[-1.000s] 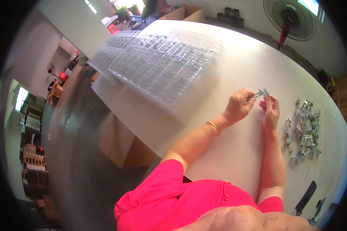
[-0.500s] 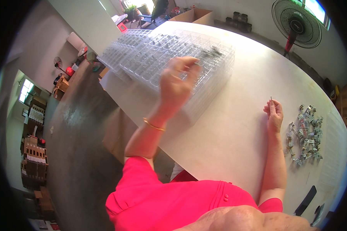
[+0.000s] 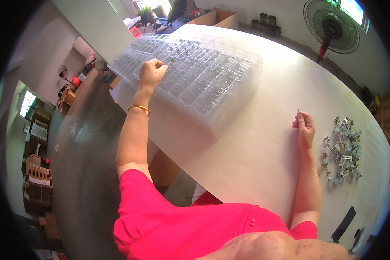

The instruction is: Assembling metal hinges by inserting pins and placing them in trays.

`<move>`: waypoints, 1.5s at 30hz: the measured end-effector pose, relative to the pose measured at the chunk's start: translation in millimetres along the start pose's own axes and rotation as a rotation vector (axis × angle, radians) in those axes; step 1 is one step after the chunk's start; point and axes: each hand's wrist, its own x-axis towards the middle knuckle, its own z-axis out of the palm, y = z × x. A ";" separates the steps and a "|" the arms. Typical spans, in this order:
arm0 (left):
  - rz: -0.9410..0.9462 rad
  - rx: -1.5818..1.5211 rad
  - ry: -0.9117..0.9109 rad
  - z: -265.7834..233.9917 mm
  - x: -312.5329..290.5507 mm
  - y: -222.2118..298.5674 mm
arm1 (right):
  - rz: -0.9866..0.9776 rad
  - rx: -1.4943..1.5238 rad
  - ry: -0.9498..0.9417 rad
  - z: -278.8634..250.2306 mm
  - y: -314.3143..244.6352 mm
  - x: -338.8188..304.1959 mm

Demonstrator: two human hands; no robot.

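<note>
My left hand (image 3: 152, 73), a gold bangle on its wrist, is over the left part of a stack of clear plastic compartment trays (image 3: 195, 113). Its thumb and fingertips are pinched together; anything between them is too small to make out. Small dark and metallic pieces lie in some of the tray's compartments. Out to the right, my right hand (image 3: 306, 129) is low over the white table, pinching a short thin metal pin (image 3: 298, 111) that sticks up past the fingertips. Close to that forearm, a pile of small metal fittings (image 3: 343, 149) lies on the table.
The white table (image 3: 255, 164) has an edge slanting down the left side. A dark flat object (image 3: 344, 224) stands at its lower right. Behind it are a black fan (image 3: 331, 29) and an open cardboard box (image 3: 216, 18). Stacked cartons (image 3: 38, 177) line the far left.
My left hand has swung left and away from the trays' right part to their left part. My right hand has barely shifted and keeps the pin.
</note>
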 end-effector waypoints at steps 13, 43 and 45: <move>0.064 0.161 -0.128 5.4 10.1 4.1 | 0.000 -0.025 -0.012 0.3 0.7 1.9; 0.963 -0.235 -0.346 139.5 -181.6 261.1 | -0.182 -0.316 -0.022 7.3 5.9 -4.5; 1.113 -0.376 -0.424 170.2 -209.2 287.0 | -0.248 -0.328 0.017 11.9 5.1 -4.7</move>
